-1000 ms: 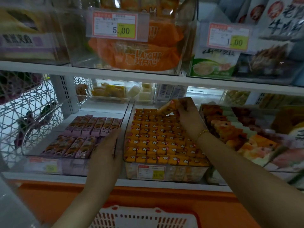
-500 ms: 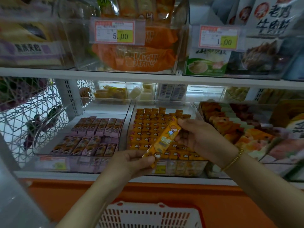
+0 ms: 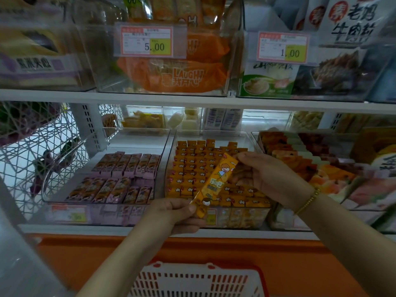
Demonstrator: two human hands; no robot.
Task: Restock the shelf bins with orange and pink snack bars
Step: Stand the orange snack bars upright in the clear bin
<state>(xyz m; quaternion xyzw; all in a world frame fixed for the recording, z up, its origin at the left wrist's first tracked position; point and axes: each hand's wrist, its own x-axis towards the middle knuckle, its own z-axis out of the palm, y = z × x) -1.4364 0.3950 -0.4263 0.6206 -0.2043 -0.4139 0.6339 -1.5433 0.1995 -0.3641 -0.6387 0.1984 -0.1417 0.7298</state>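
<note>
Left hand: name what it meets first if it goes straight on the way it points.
Likely the clear front wall of the orange bar bin. The left hand, gripping the lower end of the orange bar, points up and right towards it, though depth is unclear.

Forearms reach forward; left hand [image 3: 174, 215] pinches the orange bar [image 3: 215, 185] low, right hand [image 3: 273, 177] pinches its top.

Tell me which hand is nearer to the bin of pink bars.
Left. The left hand pinches the orange bar's lower end just off the pink bin's front right corner. The right hand holds the upper end over the orange bin, farther right.
</note>
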